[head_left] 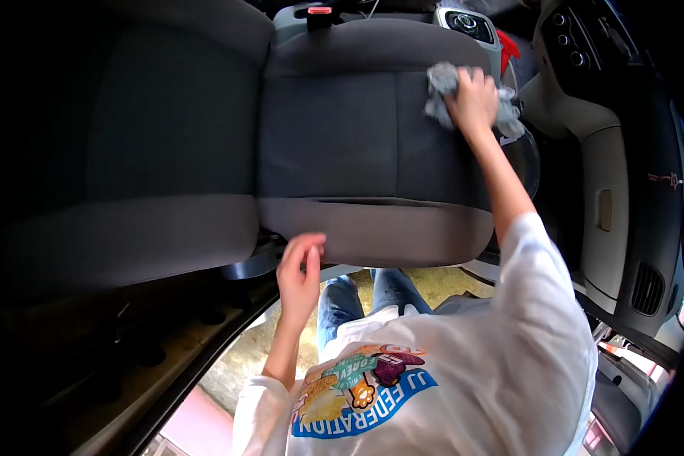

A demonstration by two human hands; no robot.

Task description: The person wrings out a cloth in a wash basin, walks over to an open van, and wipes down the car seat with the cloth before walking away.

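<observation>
A crumpled grey cloth (441, 82) lies against the front edge of the dark car seat cushion (328, 135), bunched under my right hand (476, 100). My right fingers are closed over the cloth, and parts of it stick out on both sides. My left hand (302, 272) is by the seat's near side bolster (387, 232), close to where cushion and backrest meet. Its fingers are loosely bent and the thumb stands apart from them, with nothing held. Whether the fingertips touch the bolster I cannot tell.
The seat backrest (171, 121) fills the left. Beyond the cushion are a red seat belt buckle (320, 11) and the gear console (467, 29). To the right is the dashboard with its glove box (604, 209). The door sill (205, 357) runs below.
</observation>
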